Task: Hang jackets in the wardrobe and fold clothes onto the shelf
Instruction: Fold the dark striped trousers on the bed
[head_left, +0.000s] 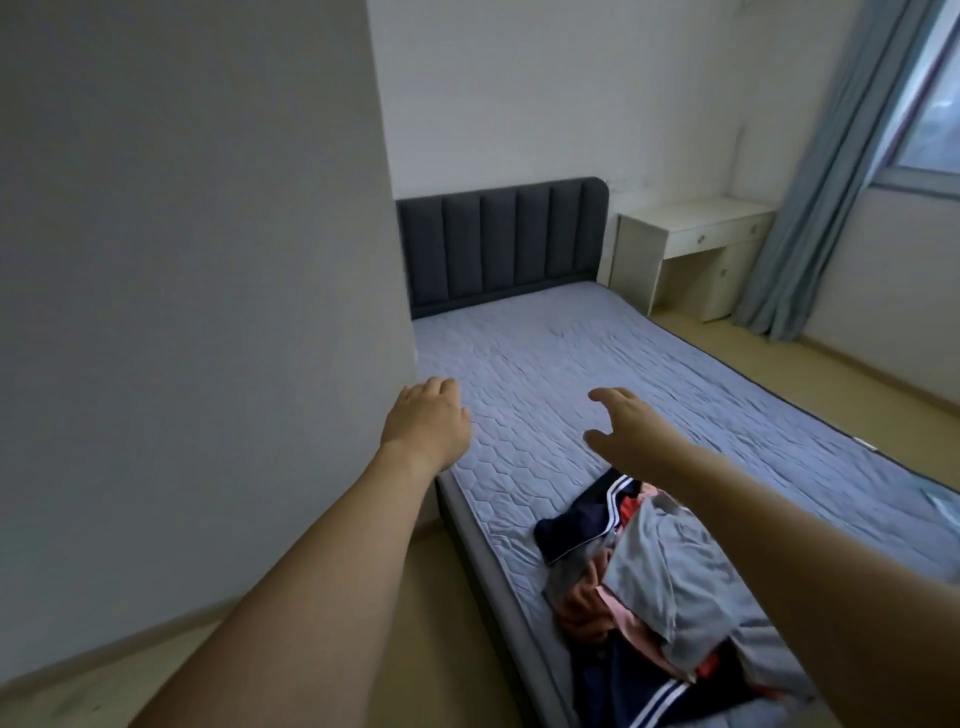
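- The person's left hand (428, 415) is stretched out in front, back of the hand up, fingers relaxed and holding nothing; it sits at the edge of the big pale panel (197, 260) that fills the left of the view, and whether it touches that panel cannot be told.
- The right hand (621, 423) is also extended, above the mattress (597, 364), with thumb and fingers spread apart in a loose claw and nothing between them.
- Both bare forearms run in from the bottom of the frame, the right one crossing over the clothes.
- The pile of clothes (639, 587) lies on the near end of the mattress, close to its left edge and below the right forearm.
- Topmost in the pile is a crumpled grey garment (660, 571); under it lie a dark navy garment with white stripes (587, 525) and some orange-pink fabric (582, 608).
- Neither hand touches the pile.
- The mattress has a grey-blue quilted cover with a hexagon pattern; apart from the pile its surface is bare.
- A dark padded headboard (498, 244) stands at the far end of the bed against the white wall.
- Just right of the headboard is a cream desk with a drawer (696, 234).
- A blue-grey curtain (831, 171) hangs beside the window (935, 114) at the upper right.
- The floor (831, 384) is a light tan colour.
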